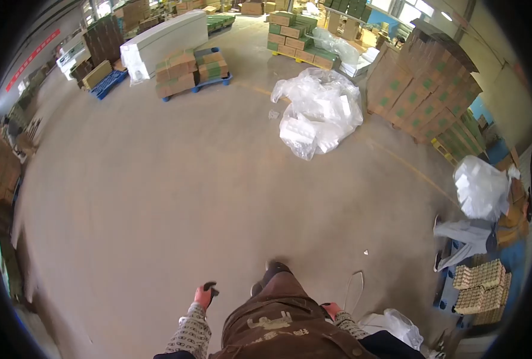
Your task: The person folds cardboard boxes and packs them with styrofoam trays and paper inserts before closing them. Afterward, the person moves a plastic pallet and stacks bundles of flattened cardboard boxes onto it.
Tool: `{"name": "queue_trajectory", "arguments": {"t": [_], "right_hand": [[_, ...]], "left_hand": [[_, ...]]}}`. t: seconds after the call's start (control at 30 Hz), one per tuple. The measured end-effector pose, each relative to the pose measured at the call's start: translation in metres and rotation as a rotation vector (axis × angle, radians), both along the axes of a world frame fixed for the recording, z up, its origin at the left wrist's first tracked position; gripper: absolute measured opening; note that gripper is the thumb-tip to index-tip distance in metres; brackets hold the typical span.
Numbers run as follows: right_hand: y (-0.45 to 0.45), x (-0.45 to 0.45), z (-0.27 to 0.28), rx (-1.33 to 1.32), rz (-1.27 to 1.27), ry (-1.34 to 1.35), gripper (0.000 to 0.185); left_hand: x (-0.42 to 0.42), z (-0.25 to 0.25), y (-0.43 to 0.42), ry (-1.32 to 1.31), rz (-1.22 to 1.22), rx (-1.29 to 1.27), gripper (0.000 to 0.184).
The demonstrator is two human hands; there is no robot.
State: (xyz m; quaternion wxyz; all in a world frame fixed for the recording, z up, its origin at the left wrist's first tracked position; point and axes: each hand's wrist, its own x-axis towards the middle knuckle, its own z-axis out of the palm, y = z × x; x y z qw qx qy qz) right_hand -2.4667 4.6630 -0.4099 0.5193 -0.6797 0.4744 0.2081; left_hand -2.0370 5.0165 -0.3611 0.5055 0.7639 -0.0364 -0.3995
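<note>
My left hand (pixel 204 295), in a red and black glove, hangs beside the brown apron (pixel 278 320). Its fingers are loosely curled and apart, with nothing in them. On the other side of the apron is my right hand (pixel 331 309), also gloved; its fingers are mostly hidden, so I cannot see whether it grips anything. A white plastic bag (pixel 397 326) lies or trails close to my right sleeve. Near that hand a thin pale loop (pixel 354 290) shows against the floor; whether it touches the hand is unclear.
A large heap of clear plastic bags (pixel 319 113) lies ahead. Stacked cartons (pixel 421 87) stand right of it, and cartons on a blue pallet (pixel 194 69) stand farther left. At right, a person (pixel 469 236) carries a white bag (pixel 481 186) beside stacked egg trays (pixel 481 287).
</note>
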Motion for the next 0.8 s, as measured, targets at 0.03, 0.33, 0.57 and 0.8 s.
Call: {"name": "queue_trajectory", "arguments": {"t": [0.03,0.33,0.57,0.8], "right_hand": [[-0.005,-0.006,-0.030,-0.030,0.025,-0.004,0.030],[-0.185,0.293,0.006,0.145,-0.535,-0.011,0.023],[-0.330,0.643,0.053,0.064,-0.157,-0.213,0.029],[-0.374,0.943,0.106,-0.199,0.077,-0.155,0.039]], "left_hand": [[0.036,0.011,-0.036,-0.081,-0.062,-0.019,0.033],[0.297,0.048,-0.221,-0.041,-0.153,-0.052,0.028],[0.431,0.062,-0.202,0.022,0.151,0.206,0.024],[0.550,0.008,-0.178,0.200,0.382,0.417,0.023]]}}
